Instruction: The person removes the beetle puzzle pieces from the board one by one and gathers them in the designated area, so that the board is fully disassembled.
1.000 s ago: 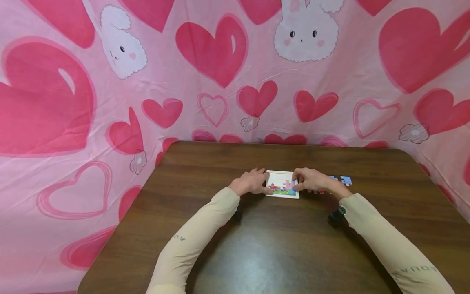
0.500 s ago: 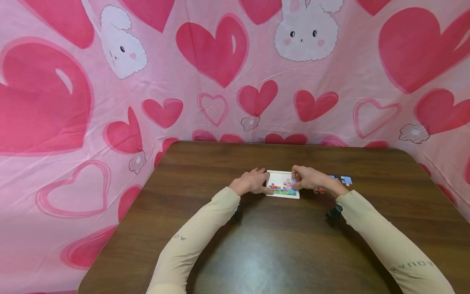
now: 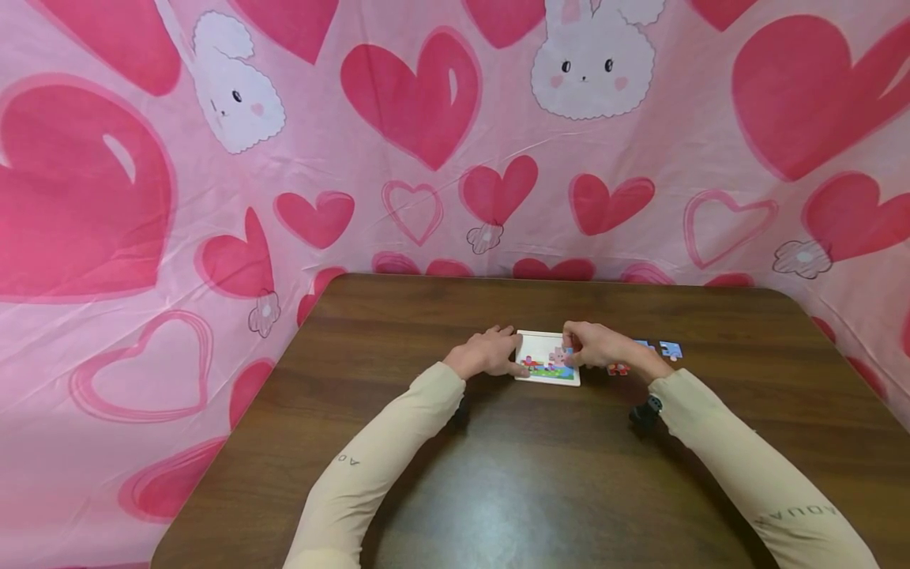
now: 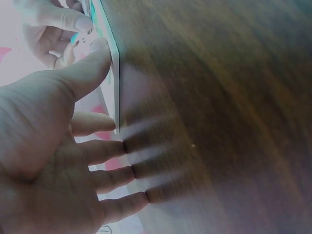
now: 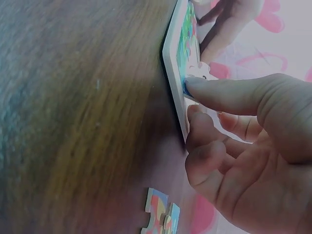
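A white-framed jigsaw tray (image 3: 535, 344) lies on the table, its lower strip filled with colourful pieces and its upper left bare. Against its left end is my left hand (image 3: 486, 352), fingers spread and nearly straight. Its thumb (image 4: 92, 66) rests on the tray's near edge while the fingertips touch the tabletop. At the right end my right hand (image 3: 600, 345) pinches a puzzle piece (image 3: 559, 356), pink and blue with part of a pig's face. In the right wrist view its thumb (image 5: 224, 93) presses on blue printing; the curled fingers hide part of the piece.
Loose puzzle pieces lie right of the tray, among them a blue one (image 3: 671, 350) and a red one (image 3: 618, 369); the right hand and wrist partly cover this group. Brown table (image 3: 498, 474) stands against a pink heart-patterned cloth (image 3: 426, 197).
My right hand has shifted slightly left and away from me over the tray's right side, uncovering more of the red loose piece. The left hand and tray stay put.
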Demonstrator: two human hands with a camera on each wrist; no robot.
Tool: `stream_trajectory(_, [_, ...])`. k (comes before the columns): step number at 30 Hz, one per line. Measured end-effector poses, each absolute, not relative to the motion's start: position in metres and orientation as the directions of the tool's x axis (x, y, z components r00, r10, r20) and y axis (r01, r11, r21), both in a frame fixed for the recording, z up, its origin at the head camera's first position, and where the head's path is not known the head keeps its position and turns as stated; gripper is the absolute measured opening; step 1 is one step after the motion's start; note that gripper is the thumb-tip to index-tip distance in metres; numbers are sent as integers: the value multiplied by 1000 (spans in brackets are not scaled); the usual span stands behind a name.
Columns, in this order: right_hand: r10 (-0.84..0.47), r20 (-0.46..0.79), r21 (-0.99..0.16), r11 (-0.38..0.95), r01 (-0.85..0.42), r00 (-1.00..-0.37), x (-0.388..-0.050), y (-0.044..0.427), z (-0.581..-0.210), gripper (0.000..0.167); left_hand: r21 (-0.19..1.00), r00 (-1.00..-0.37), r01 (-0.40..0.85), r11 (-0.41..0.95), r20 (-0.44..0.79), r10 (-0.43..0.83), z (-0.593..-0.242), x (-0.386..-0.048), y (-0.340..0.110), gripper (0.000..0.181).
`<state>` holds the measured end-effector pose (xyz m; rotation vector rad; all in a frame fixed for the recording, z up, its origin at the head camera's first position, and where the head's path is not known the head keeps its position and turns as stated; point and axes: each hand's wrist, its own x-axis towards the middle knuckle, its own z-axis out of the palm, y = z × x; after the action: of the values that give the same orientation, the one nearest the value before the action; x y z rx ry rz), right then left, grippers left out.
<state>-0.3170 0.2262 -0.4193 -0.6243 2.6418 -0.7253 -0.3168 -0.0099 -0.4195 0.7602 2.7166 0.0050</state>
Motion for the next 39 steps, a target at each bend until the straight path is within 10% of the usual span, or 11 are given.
stream_trajectory(39, [-552, -237, -589, 736, -334, -799, -309, 238, -411, 15, 102, -805, 502, 859, -307, 507, -419, -316, -11, 78])
